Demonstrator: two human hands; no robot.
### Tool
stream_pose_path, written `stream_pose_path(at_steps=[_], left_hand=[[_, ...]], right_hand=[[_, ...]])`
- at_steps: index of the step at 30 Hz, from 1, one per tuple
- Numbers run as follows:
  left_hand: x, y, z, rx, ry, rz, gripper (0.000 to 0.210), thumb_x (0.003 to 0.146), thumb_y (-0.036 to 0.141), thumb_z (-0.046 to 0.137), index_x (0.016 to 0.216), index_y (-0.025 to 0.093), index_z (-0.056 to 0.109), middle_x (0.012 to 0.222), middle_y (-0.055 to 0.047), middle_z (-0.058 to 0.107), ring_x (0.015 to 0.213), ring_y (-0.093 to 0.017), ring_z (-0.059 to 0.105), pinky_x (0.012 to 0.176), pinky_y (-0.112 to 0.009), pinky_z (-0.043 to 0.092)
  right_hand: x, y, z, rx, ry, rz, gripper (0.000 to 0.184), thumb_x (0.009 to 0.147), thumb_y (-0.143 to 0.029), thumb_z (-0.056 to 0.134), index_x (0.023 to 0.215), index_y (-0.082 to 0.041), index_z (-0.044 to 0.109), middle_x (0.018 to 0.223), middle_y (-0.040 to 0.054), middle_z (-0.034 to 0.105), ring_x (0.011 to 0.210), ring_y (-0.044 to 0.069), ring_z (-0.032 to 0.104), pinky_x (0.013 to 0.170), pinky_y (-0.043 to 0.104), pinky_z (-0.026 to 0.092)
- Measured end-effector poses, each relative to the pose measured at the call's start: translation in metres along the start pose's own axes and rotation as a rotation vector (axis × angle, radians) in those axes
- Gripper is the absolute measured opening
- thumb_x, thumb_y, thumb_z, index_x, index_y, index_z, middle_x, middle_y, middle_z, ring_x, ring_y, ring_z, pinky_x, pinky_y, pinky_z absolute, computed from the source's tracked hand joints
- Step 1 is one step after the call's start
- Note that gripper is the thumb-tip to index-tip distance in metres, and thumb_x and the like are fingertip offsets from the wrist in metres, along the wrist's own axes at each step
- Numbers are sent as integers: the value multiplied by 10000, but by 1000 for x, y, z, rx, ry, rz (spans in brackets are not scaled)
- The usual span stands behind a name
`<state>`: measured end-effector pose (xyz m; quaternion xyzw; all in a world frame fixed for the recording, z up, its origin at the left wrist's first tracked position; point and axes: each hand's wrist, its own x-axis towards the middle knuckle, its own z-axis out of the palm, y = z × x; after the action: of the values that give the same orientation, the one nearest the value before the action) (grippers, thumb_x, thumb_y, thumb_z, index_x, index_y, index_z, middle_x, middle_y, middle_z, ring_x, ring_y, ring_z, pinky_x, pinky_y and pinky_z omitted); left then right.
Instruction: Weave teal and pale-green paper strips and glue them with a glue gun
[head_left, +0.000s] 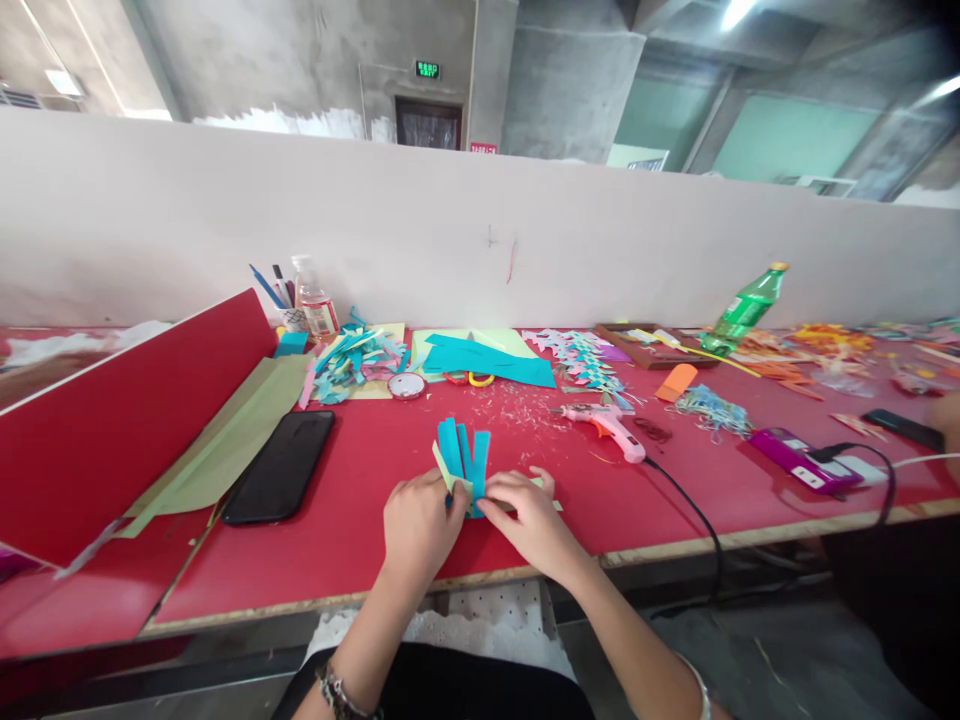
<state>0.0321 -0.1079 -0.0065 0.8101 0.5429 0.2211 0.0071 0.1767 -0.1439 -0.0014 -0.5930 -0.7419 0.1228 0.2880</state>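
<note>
Several blue paper strips point(459, 450) stand fanned upward between my two hands, near the table's front edge. Pale yellow-green strips cross them low down. My left hand point(426, 520) is closed on the strips from the left, thumb against their base. From the right, my right hand point(529, 515) pinches the rightmost blue strip at its lower end, and a pale strip point(556, 506) sticks out past its fingers. Where the strips cross is partly hidden by my fingers. A pink glue gun point(611, 428) lies to the right of my hands.
A black phone point(281, 468) lies at left beside a red upright board point(142, 420). Cut paper strips point(360, 360), blue sheets point(491, 360) and a tape roll point(406, 386) lie behind. At right are a green bottle point(746, 310), a purple power strip point(802, 460) and cables.
</note>
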Motion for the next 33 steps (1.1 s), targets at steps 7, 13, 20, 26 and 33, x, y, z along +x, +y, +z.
stream_pose_path(at_steps=[7, 13, 20, 26, 33], left_hand=[[0, 0, 0, -6, -4, 0, 333, 834, 273, 363, 636, 169, 610, 599, -35, 614, 580, -154, 574, 522, -237, 293], [0, 1, 0, -2, -1, -30, 358, 837, 298, 358, 639, 164, 626, 570, -42, 598, 581, -157, 572, 519, -237, 291], [-1, 1, -1, 6, -4, -44, 369, 830, 300, 359, 619, 165, 630, 552, -45, 587, 573, -158, 569, 518, -235, 299], [-1, 1, -1, 6, -5, -42, 371, 832, 304, 357, 610, 167, 621, 574, -46, 598, 574, -156, 569, 519, -231, 306], [-2, 1, -1, 16, -37, -65, 363, 834, 311, 353, 633, 164, 617, 597, -57, 608, 574, -157, 568, 518, -227, 310]], right_hand=[[7, -2, 11, -43, 96, 95, 136, 788, -266, 500, 676, -208, 548, 737, -34, 599, 808, 148, 554, 885, 394, 176], [8, 1, 14, -50, 125, 148, 88, 767, -242, 516, 693, -212, 555, 745, -34, 589, 805, 155, 547, 815, 351, 209], [7, 5, 19, -94, 178, 133, 62, 766, -230, 509, 710, -204, 518, 728, -30, 577, 762, 145, 535, 810, 343, 222], [6, 6, 18, -103, 127, 87, 63, 780, -209, 493, 769, -230, 550, 807, -19, 586, 823, 154, 534, 847, 358, 228], [4, 6, 8, -58, 29, 25, 82, 770, -224, 521, 824, -246, 578, 925, 0, 608, 916, 179, 523, 896, 403, 214]])
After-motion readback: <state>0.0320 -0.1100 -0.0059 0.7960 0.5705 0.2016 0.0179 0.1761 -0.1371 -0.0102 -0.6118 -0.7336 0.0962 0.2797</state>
